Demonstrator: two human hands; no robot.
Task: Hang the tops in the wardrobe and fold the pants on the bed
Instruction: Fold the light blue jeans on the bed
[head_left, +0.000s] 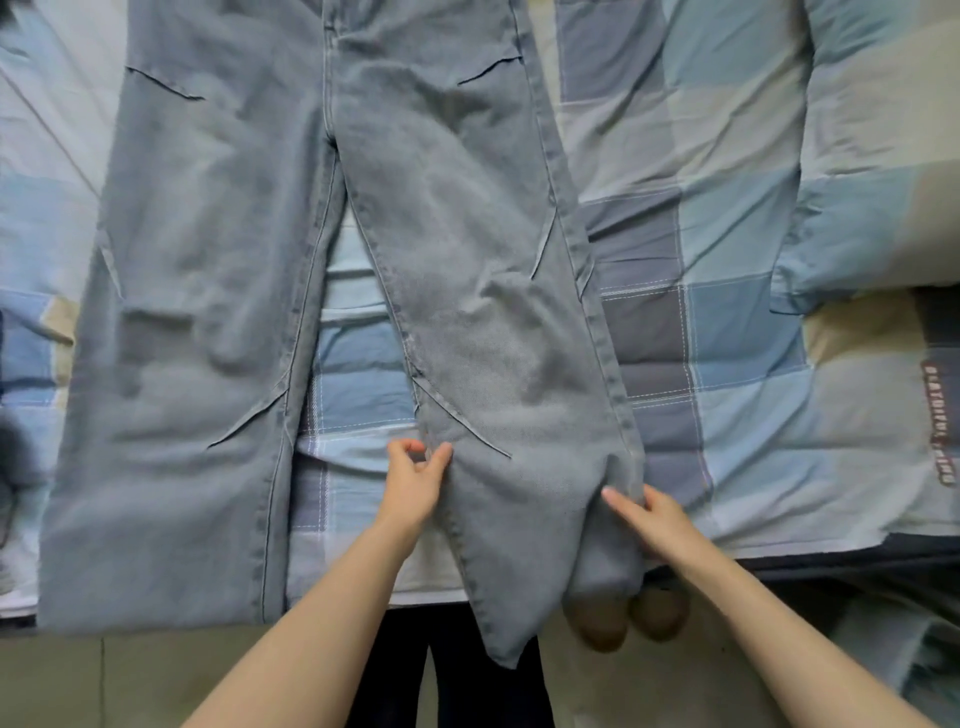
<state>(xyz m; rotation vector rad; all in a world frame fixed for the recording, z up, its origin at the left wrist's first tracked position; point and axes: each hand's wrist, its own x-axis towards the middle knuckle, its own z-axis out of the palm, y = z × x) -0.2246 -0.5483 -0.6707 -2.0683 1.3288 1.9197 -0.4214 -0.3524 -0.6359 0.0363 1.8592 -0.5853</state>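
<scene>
Pale denim pants spread flat on the bed, both hands on the right-hand leg near its hem.

The pants (332, 218) lie lengthwise, waistband far from the person and hems hanging toward them over the bed edge, so the long axis runs straight away from the body. The left leg (171, 415) lies flat and untouched, well apart from either hand; the right leg (488, 364) slants outward, with a strip of the checked bedcover (727, 260) showing between the two. The left hand (415, 475) pinches that leg's inner edge between thumb and fingertips; the right hand (652, 519) grips its bunched outer edge. Both hands are nearer the right leg, so folding it leftward onto its twin looks like the natural move. The cloth is soft, light-washed denim with raised seams and shallow wrinkles; the bedcover is quilted patchwork in blues and cream.
</scene>
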